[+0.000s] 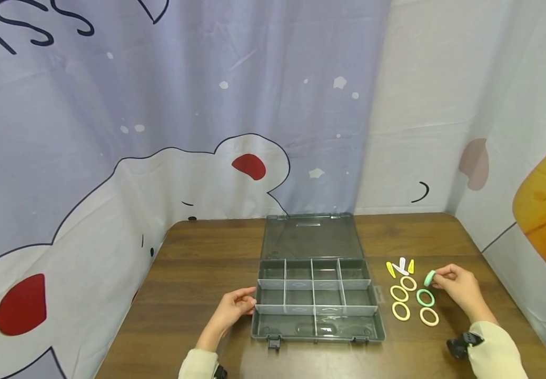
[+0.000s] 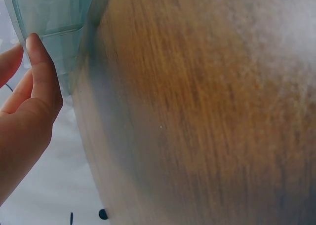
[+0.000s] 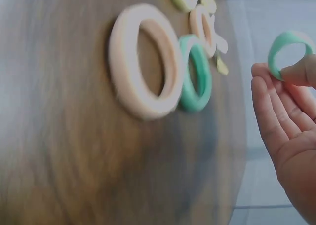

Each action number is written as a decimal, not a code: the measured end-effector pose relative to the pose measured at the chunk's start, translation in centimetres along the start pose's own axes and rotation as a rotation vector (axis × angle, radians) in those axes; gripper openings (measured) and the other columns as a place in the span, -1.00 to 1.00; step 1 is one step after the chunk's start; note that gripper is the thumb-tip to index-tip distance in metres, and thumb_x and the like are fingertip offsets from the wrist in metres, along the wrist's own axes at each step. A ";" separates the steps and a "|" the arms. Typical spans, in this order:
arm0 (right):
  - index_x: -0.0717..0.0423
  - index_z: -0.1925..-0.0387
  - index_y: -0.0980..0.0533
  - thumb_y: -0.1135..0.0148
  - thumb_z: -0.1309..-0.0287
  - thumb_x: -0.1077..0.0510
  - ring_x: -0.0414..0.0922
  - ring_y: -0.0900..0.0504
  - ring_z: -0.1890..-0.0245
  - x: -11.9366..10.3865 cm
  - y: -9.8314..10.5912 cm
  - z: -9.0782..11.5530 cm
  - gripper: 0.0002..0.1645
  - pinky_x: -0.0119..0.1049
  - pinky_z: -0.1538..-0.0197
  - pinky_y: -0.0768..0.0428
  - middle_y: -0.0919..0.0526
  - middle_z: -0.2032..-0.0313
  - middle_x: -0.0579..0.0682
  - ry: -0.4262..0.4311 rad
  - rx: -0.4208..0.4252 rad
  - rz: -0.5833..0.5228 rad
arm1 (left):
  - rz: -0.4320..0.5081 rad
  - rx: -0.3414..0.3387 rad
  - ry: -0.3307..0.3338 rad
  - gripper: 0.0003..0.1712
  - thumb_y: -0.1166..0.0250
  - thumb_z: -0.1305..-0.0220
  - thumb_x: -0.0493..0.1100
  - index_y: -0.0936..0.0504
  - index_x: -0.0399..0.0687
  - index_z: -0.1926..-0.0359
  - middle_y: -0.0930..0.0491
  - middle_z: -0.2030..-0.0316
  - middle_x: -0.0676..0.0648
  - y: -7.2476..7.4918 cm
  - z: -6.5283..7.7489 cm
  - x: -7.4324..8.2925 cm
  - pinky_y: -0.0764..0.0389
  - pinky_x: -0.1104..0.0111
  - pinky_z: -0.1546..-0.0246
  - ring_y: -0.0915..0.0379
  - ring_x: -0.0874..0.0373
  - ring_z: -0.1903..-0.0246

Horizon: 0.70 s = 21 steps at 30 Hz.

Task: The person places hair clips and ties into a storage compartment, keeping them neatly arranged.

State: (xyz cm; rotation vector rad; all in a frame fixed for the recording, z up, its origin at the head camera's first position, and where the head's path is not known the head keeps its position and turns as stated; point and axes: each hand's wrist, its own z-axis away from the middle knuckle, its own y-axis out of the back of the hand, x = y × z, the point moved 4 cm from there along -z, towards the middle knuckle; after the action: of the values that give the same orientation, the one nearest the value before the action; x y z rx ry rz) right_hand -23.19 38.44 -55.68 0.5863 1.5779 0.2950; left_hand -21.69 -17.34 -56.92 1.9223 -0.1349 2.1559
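Near the right side of the table, my right hand [image 1: 459, 289] pinches a mint-green ring-shaped hair tie [image 3: 291, 37] between thumb and fingers, raised off the wood. Just below it lies another green hair tie [image 1: 425, 298], with a cream hair tie [image 1: 429, 316] nearer me. Several pale yellow and cream hair ties [image 1: 400, 310] lie to their left. My left hand [image 1: 232, 310] touches the left side of a grey see-through compartment box [image 1: 317, 337], fingers fairly straight along its edge. The box's lid [image 1: 310, 237] lies open toward the back, and its compartments hold nothing visible.
Behind the hair ties lie yellow snap hair clips [image 1: 390, 270] and white ones [image 1: 402, 264]. A latch [image 1: 274, 342] sticks out from the box's front edge. Printed curtains [image 1: 320, 131] hang behind and beside the wooden table [image 1: 197, 263].
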 end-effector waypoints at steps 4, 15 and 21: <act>0.56 0.26 -0.44 -0.19 -0.19 0.39 -0.30 -0.66 0.54 -1.7 -0.7 -0.4 -0.79 -0.40 0.40 -0.65 -0.68 0.44 0.19 0.041 0.016 -0.049 | -0.001 0.005 0.003 -0.49 -0.21 -0.28 -0.41 -0.35 -0.59 -0.20 -0.54 0.36 -0.13 0.0 0.0 -0.2 -0.63 0.43 0.30 -0.52 0.25 0.41; 0.55 0.08 -0.46 -0.26 -0.22 0.27 -0.24 -0.70 0.44 -6.2 -3.3 -0.7 -0.62 -0.36 0.34 -0.66 -0.70 0.37 0.06 0.103 -0.028 -0.203 | 0.024 -0.056 -0.145 -0.49 -0.26 -0.29 -0.28 -0.41 -0.57 -0.15 -0.55 0.39 -0.02 0.1 0.3 0.0 -0.65 0.41 0.32 -0.53 0.31 0.41; 0.51 0.01 -0.47 -0.28 -0.23 0.16 -0.21 -0.71 0.37 -8.3 -5.0 -0.9 -0.53 -0.44 0.29 -0.64 -0.71 0.32 0.04 0.063 -0.076 -0.255 | 0.000 0.002 -0.011 -0.49 -0.22 -0.27 -0.41 -0.35 -0.62 -0.18 -0.53 0.37 -0.08 0.0 -0.1 -0.4 -0.65 0.37 0.29 -0.53 0.25 0.41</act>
State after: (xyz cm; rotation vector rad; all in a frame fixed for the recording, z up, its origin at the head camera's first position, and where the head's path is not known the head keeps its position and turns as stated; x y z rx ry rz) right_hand -25.00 30.00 -51.12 0.3149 1.6740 0.1821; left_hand -21.70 -17.37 -57.36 1.9356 -0.1344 2.1469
